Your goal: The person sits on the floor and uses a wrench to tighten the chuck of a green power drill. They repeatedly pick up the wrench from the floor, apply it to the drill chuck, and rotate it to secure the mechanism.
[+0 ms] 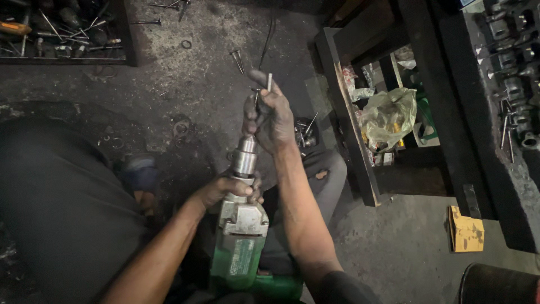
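The left hand (225, 190) wraps its fingers round the green-and-grey electric drill (242, 236) below its steel chuck (245, 159), bracing it upright; the right hand (270, 115) pinches a thin metal rod (269, 82) above the chuck.

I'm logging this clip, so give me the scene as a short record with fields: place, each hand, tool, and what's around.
Place: grimy workshop floor
Left hand: grips the neck of a green drill
Right hand: at the chuck, holding a thin metal pin
Nearby: loose nails, tray of tools, dark bench, plastic bag, yellow card
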